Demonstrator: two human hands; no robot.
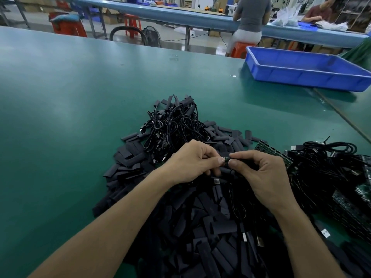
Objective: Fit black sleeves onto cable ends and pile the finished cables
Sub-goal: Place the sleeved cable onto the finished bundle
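Note:
Over a wide heap of flat black sleeves (pixel 202 221) on the green table, my left hand (pixel 192 159) pinches a small cable end (pixel 226 159) between thumb and forefinger. My right hand (pixel 261 169) pinches a black sleeve (pixel 244 161) against that end from the right. The cable itself trails down under my hands, mostly hidden. Beyond my hands lies a pile of black cables with sleeves on their ends (pixel 172 125). To the right sits a tangle of bare black cables (pixel 325 161).
Green circuit boards (pixel 275 153) lie beside the right-hand tangle, and more are stacked at the right edge (pixel 353 205). A blue plastic tray (pixel 301 71) stands at the back right of the green table (pixel 70 101). People sit at a far bench.

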